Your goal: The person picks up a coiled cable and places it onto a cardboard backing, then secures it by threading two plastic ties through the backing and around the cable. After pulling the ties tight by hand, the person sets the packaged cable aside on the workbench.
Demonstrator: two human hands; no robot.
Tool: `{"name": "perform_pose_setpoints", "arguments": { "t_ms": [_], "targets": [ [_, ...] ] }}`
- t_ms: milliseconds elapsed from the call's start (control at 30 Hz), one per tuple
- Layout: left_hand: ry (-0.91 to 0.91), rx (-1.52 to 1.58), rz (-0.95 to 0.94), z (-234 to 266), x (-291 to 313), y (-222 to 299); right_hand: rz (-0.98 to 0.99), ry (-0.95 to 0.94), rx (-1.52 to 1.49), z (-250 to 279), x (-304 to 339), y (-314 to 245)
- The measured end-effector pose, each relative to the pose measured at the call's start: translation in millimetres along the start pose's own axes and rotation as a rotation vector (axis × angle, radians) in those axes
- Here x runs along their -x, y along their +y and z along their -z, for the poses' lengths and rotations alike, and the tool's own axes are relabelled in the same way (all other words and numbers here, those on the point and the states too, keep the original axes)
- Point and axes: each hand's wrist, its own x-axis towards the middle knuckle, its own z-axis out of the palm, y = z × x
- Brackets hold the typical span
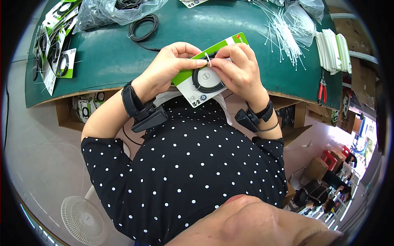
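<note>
A green and white packaging card (187,91) is tilted in front of me, just over the near edge of the table. Against it lies a coiled black cable (210,89). My left hand (166,67) grips the card's left edge, thumb pressed on the front by the coil. At the top of the coil, a white cable tie (208,58) stands out from the card. My right hand (241,70) pinches at this tie with thumb and forefinger; the fingertips partly hide its end. Both wrists carry black strapped devices.
Finished-looking carded cables (63,63) pile at the table's left. A loose black cable coil (143,28) lies beyond my hands, near plastic bags (98,16). Loose white cable ties (287,39), stacked cards (329,51) and red-handled pliers (322,91) are at right. A fan (84,220) stands lower left.
</note>
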Motion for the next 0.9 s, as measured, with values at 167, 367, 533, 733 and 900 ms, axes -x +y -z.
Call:
{"name": "perform_pose_setpoints", "arguments": {
  "t_ms": [167,367,533,733,900],
  "targets": [
    [0.005,-0.02,0.015,4.7,-2.0,-1.4,-0.001,-0.043,0.068,-3.1,-0.8,-0.5],
    [0.017,-0.028,0.029,2.0,1.3,-1.1,-0.033,0.027,-0.085,-5.8,2.3,1.1],
    [0.021,-0.023,0.032,2.9,0.8,-1.9,-0.021,0.023,-0.028,-8.7,1.9,-0.3],
    [0.016,-0.036,0.032,0.8,1.2,3.4,-0.034,0.058,-0.091,-6.3,-0.1,-0.3],
    [0.039,-0.024,0.037,4.0,-2.5,0.5,-0.058,0.068,-0.092,-1.9,-2.6,-0.1]
  ]
}}
